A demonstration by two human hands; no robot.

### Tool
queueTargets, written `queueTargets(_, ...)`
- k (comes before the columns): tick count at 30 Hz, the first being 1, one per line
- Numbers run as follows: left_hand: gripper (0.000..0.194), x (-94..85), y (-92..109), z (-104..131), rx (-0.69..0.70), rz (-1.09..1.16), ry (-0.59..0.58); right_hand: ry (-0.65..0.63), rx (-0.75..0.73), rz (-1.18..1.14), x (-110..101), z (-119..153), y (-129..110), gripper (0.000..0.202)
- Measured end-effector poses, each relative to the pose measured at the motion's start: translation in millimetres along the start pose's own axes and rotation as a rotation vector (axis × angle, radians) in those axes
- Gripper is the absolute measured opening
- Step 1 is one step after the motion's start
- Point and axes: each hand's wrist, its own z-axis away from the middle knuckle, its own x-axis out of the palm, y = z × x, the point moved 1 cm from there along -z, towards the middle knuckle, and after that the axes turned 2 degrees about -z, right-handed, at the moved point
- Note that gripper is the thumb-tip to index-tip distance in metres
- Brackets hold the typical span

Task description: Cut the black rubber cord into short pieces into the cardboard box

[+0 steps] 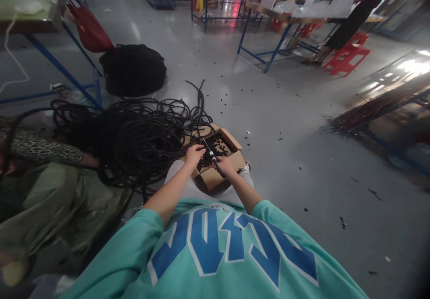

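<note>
My right hand (225, 165) is closed around a black-handled cutting tool (212, 154), which has a white middle part and a thin metal blade pointing forward. Whether it is scissors or a knife I cannot make out. Just left of the blade, my left hand (195, 155) pinches what looks like a black tube; its fingers are partly hidden. Both hands are above an open cardboard box (235, 144) between my legs. Many short black pieces (220, 147) lie inside it. A big tangled heap of black tubing (134, 133) lies on the floor to the left, with some strands reaching the box.
Beside the heap, at left, sits a person in olive trousers (50, 205), an arm reaching toward the tubing. A black bag (134, 70) and a blue-legged table (43, 19) stand behind. Red stools (349, 55) and a rack of long thin strands (376, 104) are at right.
</note>
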Motion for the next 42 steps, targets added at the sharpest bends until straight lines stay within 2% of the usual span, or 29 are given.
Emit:
queueTargets(5,0.023,-2.6,1,0,-0.053,0.095,0.001,-0.030,0.026,-0.125,-2,-3,1,0.018)
queueTargets(11,0.021,-3.9,13,10,-0.094,0.222,-0.030,-0.133,0.052,-0.277,-11,-16,-5,0.025)
queueTargets(16,0.016,-11.6,23,19,-0.097,0.286,-0.022,-0.168,0.071,-0.356,-12,-18,-10,0.036)
queueTargets(19,0.014,-17.6,27,22,-0.094,0.343,-0.044,-0.169,0.068,-0.383,-13,-7,-14,0.046)
queueTargets(22,0.021,-21.6,32,26,-0.101,0.401,-0.075,-0.171,0.072,-0.410,-15,12,-15,0.052)
queueTargets(26,0.023,-22.0,37,33,-0.113,0.454,-0.127,-0.227,0.098,-0.433,-17,37,-9,0.057)
queueTargets(30,0.021,-20.3,43,41,-0.160,0.451,-0.159,-0.224,-0.011,-0.342,-22,55,-6,0.057)
queueTargets(34,0.020,-18.6,51,50,-0.149,0.385,-0.205,-0.202,-0.089,-0.199,-26,64,-11,0.056)
queueTargets(42,0.018,-16.8,66,67,-0.112,0.256,-0.253,-0.226,-0.167,-0.111,-26,68,-22,0.054)
